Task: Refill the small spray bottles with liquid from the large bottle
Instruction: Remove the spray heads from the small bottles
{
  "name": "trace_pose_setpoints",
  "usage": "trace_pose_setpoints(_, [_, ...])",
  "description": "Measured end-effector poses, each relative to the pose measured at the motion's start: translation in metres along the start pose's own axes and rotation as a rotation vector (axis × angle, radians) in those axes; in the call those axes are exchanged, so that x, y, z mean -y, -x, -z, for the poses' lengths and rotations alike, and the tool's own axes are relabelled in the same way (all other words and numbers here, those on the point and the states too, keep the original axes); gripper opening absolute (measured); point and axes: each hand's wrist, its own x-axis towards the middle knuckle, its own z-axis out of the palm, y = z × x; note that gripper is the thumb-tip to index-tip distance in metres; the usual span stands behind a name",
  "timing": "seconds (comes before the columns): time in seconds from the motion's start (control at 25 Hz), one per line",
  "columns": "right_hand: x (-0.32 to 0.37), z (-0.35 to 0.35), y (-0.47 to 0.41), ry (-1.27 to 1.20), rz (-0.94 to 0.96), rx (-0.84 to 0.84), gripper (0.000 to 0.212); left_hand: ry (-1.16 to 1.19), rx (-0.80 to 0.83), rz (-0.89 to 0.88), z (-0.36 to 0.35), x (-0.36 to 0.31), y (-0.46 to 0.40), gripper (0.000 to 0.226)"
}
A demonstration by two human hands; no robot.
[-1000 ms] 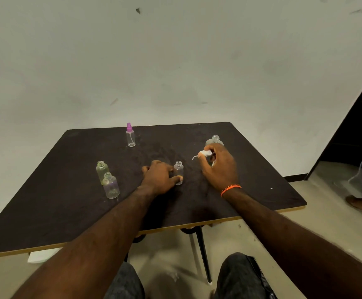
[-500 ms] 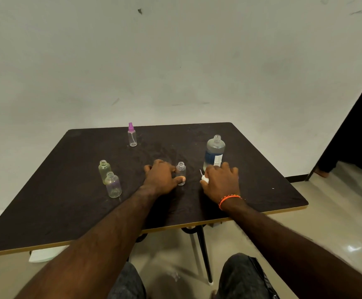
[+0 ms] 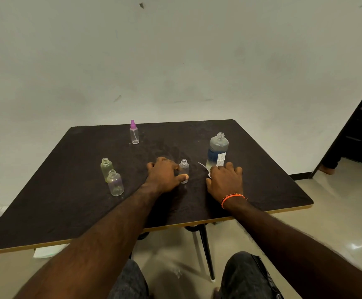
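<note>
The right hand [image 3: 225,182], which a second ago held a white spray pump with its dip tube [image 3: 206,169] up against the large clear bottle with the blue-and-white label [image 3: 217,151], now lies low on the dark brown square table [image 3: 67,212], fingers curled down over the pump so that only the thin tube and a bit of white show at its ten o'clock. The large bottle stands uncapped at the hand's twelve o'clock, about half full, just beyond the fingertips. The left hand [image 3: 165,175] has not shifted: thumb and forefinger pinch the small clear open-necked bottle [image 3: 184,170] at table centre. At nine o'clock a pale green open bottle [image 3: 106,168] and a pale lilac open bottle [image 3: 115,183] stand touching; a clear sprayer with a pink top [image 3: 134,133] stands at eleven o'clock, well apart. With the pump laid aside, the large bottle looks ready for pouring into the steadied small one.
</note>
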Motion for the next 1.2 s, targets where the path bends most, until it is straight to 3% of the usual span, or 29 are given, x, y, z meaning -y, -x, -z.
trace_pose_setpoints(0.48, [0.002,0.001,-0.002,-0.011,0.019,-0.01,0.041,-0.05,0.009,-0.015,0.003,-0.002,0.001,0.039])
trace_pose_setpoints(0.8, [0.006,0.002,-0.004,-0.039,0.013,-0.026,0.045,-0.074,0.045,-0.006,0.004,-0.003,0.002,0.057])
trace_pose_setpoints(1.0, [0.013,0.006,-0.003,-0.063,0.043,-0.031,0.044,-0.063,0.045,0.011,0.011,-0.001,0.007,0.038])
trace_pose_setpoints(1.2, [0.027,0.014,0.003,-0.1,0.093,-0.03,0.037,-0.075,0.0,-0.004,0.027,0.01,0.02,0.037])
